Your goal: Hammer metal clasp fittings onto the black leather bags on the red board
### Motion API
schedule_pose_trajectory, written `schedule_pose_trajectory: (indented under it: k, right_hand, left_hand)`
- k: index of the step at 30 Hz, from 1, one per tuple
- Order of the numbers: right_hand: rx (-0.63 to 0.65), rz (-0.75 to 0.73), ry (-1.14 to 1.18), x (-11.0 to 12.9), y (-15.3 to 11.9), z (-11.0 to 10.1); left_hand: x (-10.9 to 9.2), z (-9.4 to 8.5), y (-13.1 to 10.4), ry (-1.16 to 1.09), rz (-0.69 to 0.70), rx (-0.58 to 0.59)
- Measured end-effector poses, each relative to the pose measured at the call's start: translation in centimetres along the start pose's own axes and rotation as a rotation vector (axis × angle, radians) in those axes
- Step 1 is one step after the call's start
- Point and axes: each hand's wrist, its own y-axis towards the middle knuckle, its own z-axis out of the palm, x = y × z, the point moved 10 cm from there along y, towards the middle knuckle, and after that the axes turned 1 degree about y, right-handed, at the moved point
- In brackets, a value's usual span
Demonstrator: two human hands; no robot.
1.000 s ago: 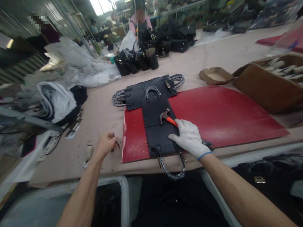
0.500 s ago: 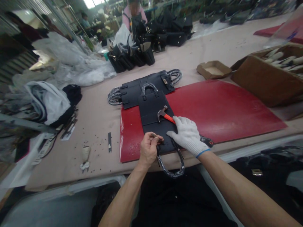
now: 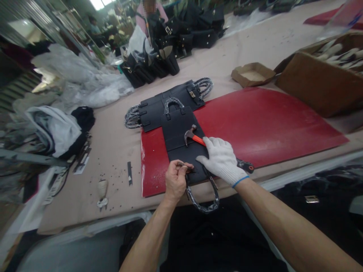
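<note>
A black bag panel [image 3: 181, 145] lies flat, with a plastic-wrapped handle [image 3: 173, 102] at its far end and another wrapped handle [image 3: 204, 207] hanging over the table's front edge. My bare left hand [image 3: 174, 180] pinches something small and dark at the near end of the panel; its shape is mostly covered by the fingers. In a white glove, my right hand [image 3: 221, 158] wraps its fingers over the handle of a claw hammer [image 3: 190, 133], thumb spread out onto the panel. The hammer's head rests above the middle of the panel.
Under the panel is a red board [image 3: 272, 124]. More black panels [image 3: 167, 100] lie behind. A pale-handled tool [image 3: 102, 190] and a dark strip [image 3: 129, 173] sit left. Cardboard boxes [image 3: 317, 83] stand right. Across the table is a person [image 3: 151, 15] among black bags [image 3: 150, 66].
The view has shifted slightly, so most things appear a little further left. Both hands keep nearly the same pose, and the hammer stays under the right hand.
</note>
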Motion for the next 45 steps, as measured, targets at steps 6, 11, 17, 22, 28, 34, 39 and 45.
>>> schedule_pose_trajectory:
  k: [6,11,17,22,28,34,39,45]
  right_hand:
    - [0.001,0.006,0.010,0.0,0.0,-0.1]
    - [0.010,0.008,0.008,0.0,0.0,-0.2]
    - [0.032,0.011,0.005,0.0,0.0,0.2]
    - [0.076,0.030,-0.007,-0.1,0.1,0.3]
    - [0.223,0.091,-0.039,-1.2,0.3,-0.2]
    - [0.340,0.171,-0.006,-3.0,0.1,-0.4]
    - [0.345,0.146,0.159,-3.2,-0.2,-5.9]
    - [0.212,0.085,0.670,-1.2,-4.2,-13.6]
  left_hand:
    - [-0.3,0.1,0.0,-0.001,0.018,0.006]
    - [-0.2,0.0,0.0,-0.022,0.027,0.013]
    - [-0.7,0.0,0.0,0.026,0.066,0.012]
    - [-2.1,0.4,-0.2,0.207,0.237,0.030]
    - [-4.7,2.1,-1.4,0.434,0.577,0.078]
    - [-4.3,2.8,-1.4,0.457,0.571,0.111]
    - [-3.5,3.2,-1.0,0.480,0.492,0.146]
    - [-2.1,3.2,-0.4,0.481,0.394,0.147]
